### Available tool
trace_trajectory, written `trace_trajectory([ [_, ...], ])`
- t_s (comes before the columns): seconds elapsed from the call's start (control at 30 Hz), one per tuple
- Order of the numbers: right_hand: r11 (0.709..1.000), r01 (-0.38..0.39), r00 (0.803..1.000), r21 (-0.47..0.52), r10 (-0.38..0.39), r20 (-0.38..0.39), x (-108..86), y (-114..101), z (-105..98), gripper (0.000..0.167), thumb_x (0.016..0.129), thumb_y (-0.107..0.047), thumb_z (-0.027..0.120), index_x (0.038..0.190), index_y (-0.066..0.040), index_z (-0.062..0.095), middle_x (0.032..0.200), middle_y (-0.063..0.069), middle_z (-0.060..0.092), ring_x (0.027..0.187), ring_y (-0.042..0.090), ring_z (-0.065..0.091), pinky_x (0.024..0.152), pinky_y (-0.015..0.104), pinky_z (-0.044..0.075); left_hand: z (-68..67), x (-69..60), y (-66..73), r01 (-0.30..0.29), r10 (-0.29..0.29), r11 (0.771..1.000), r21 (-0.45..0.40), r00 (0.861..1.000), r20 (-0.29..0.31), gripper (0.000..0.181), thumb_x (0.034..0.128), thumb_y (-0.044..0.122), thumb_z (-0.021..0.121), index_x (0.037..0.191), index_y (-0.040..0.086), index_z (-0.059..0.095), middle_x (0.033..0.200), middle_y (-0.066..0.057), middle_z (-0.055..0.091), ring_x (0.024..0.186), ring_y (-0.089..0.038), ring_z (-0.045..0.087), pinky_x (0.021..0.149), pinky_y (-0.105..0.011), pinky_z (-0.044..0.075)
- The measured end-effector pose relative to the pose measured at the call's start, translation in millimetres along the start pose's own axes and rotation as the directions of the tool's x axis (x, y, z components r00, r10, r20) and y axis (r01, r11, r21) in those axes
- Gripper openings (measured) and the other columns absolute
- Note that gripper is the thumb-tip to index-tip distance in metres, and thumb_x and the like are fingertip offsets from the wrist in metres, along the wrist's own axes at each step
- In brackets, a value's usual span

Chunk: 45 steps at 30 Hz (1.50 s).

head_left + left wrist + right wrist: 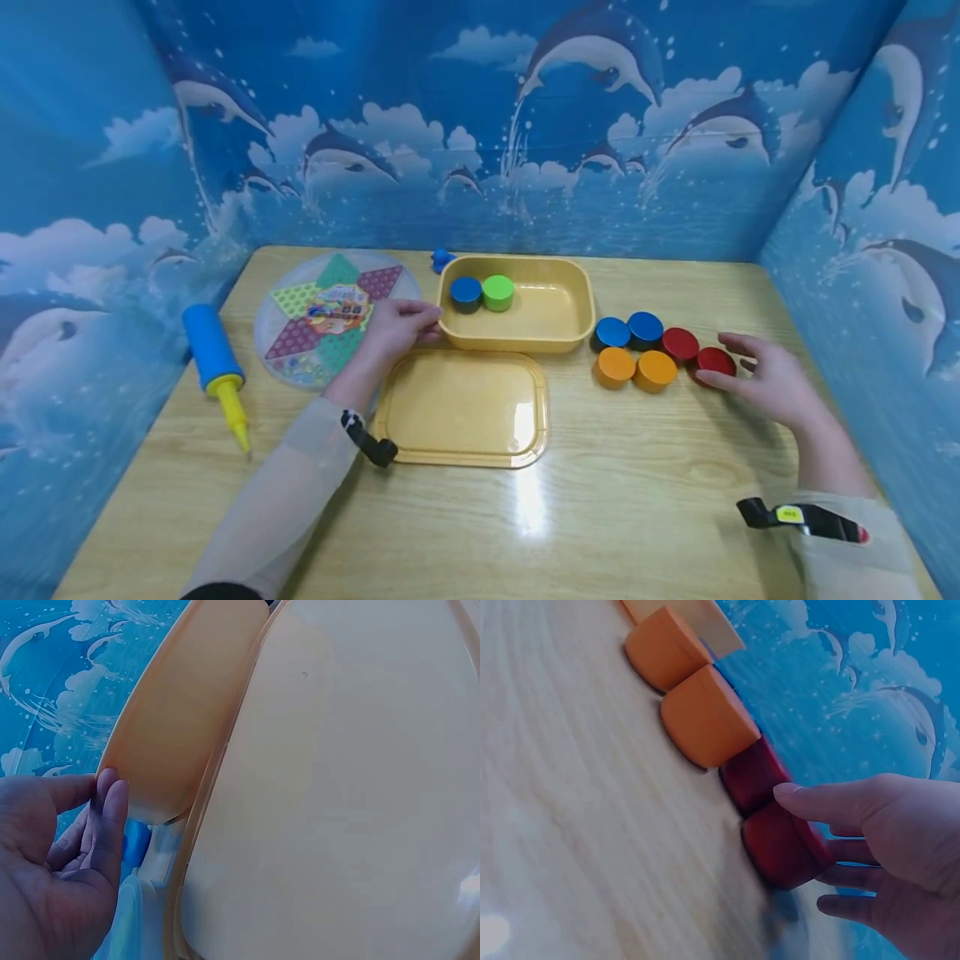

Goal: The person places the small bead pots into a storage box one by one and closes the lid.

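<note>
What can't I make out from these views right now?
- Head view: the print on the star board's label, too small to read.
- Left wrist view: the inside of the tub, hidden by its wall; part of the lid, cut off by the frame edge.
- Right wrist view: most of the loose blue discs, hidden behind the orange discs.

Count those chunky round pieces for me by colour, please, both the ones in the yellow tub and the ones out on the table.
Blue pieces: 3 (1 in the yellow tub, 2 on the table)
Green piece: 1 (in the tub)
Orange pieces: 2 (on the table)
Red pieces: 2 (on the table)
Total: 8
</note>
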State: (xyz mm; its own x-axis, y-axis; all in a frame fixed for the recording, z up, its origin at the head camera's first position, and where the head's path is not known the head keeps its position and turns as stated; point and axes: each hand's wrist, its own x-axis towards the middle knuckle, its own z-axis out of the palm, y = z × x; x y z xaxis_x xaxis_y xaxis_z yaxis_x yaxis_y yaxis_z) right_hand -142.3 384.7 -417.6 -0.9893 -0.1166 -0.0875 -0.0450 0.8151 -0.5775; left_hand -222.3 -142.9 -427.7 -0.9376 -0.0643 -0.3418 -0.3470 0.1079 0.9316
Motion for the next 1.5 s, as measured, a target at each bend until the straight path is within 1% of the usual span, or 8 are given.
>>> trace_trajectory([
  [0.07,1.000,-0.009,1.000,-0.001,0.009,0.007,-1.4,4,3,0.087,0.096,-0.044,0.080,0.152,0.012,0.044,0.149,0.038,0.048,0.127,0.056,0.052,0.103,0.064,0.052,0.5,0.9,-0.5,0.003,-0.003,1.000,-0.006,1.000,0.000,0.026,0.1012,0.010,0.075,0.122,-0.006,0.073,0.099,-0.019,0.075,0.079,-0.017,0.076,0.079,-0.031,0.066],
  [0.17,1.000,-0.011,1.000,-0.003,0.011,0.001,-3.4,8,7,0.088,0.095,-0.045,0.081,0.152,0.011,0.046,0.147,0.038,0.050,0.123,0.052,0.057,0.090,0.029,0.061,1.6,1.3,-0.6,0.003,-0.003,1.000,-0.013,1.000,0.002,0.026,0.1012,0.010,0.075,0.122,-0.005,0.073,0.100,-0.019,0.074,0.080,-0.017,0.076,0.079,-0.031,0.066],
  [0.27,1.000,-0.021,1.000,0.002,0.021,-0.006,-4.7,11,9,0.088,0.094,-0.045,0.082,0.152,0.011,0.046,0.145,0.039,0.051,0.119,0.051,0.058,0.075,0.005,0.045,2.3,1.1,-0.6,0.000,0.000,1.000,-0.021,1.000,0.005,0.026,0.1011,0.010,0.075,0.122,-0.005,0.073,0.099,-0.018,0.074,0.079,-0.017,0.075,0.079,-0.031,0.066],
  [0.33,1.000,-0.030,0.999,0.011,0.030,-0.016,-5.7,12,9,0.087,0.094,-0.045,0.082,0.151,0.011,0.047,0.144,0.039,0.052,0.118,0.051,0.059,0.072,0.001,0.041,2.6,0.7,-0.6,-0.006,0.006,1.000,-0.027,1.000,0.009,0.026,0.1009,0.009,0.075,0.122,-0.006,0.073,0.098,-0.018,0.074,0.078,-0.016,0.075,0.079,-0.030,0.066],
  [0.67,0.998,-0.056,0.994,0.023,0.058,-0.096,-6.8,2,-8,0.084,0.096,-0.044,0.080,0.151,0.010,0.048,0.143,0.039,0.053,0.114,0.054,0.060,0.067,0.001,0.044,2.1,0.2,-0.9,-0.022,0.023,0.999,-0.024,0.999,0.024,0.026,0.1005,0.008,0.075,0.122,-0.008,0.073,0.095,-0.018,0.075,0.077,-0.016,0.075,0.078,-0.030,0.066],
  [1.2,0.998,0.032,0.996,0.046,-0.028,-0.090,17.4,-59,-27,0.086,0.096,-0.046,0.080,0.158,0.002,0.044,0.147,0.034,0.052,0.120,0.056,0.061,0.070,0.002,0.049,1.8,1.3,-0.4,0.002,-0.002,1.000,-0.011,1.000,-0.001,0.023,0.1003,0.010,0.076,0.119,-0.004,0.075,0.098,-0.018,0.075,0.079,-0.018,0.076,0.078,-0.030,0.066],
  [1.4,0.995,0.087,0.994,0.038,-0.084,-0.072,31.0,-93,-25,0.082,0.096,-0.045,0.079,0.156,0.001,0.047,0.145,0.029,0.056,0.121,0.052,0.061,0.086,0.044,0.066,0.2,1.1,-2.3,-0.005,0.005,1.000,-0.019,1.000,-0.001,0.023,0.1005,0.010,0.076,0.119,-0.004,0.075,0.099,-0.019,0.075,0.082,-0.020,0.076,0.079,-0.031,0.066],
  [1.5,0.992,0.121,0.991,0.044,-0.119,-0.055,38.8,-109,-24,0.079,0.097,-0.043,0.079,0.156,0.000,0.048,0.145,0.026,0.057,0.122,0.049,0.061,0.089,0.038,0.065,-0.5,0.5,-2.6,-0.002,0.002,1.000,-0.018,1.000,-0.005,0.023,0.1003,0.010,0.076,0.119,-0.004,0.075,0.098,-0.018,0.075,0.081,-0.019,0.076,0.078,-0.031,0.066],
])
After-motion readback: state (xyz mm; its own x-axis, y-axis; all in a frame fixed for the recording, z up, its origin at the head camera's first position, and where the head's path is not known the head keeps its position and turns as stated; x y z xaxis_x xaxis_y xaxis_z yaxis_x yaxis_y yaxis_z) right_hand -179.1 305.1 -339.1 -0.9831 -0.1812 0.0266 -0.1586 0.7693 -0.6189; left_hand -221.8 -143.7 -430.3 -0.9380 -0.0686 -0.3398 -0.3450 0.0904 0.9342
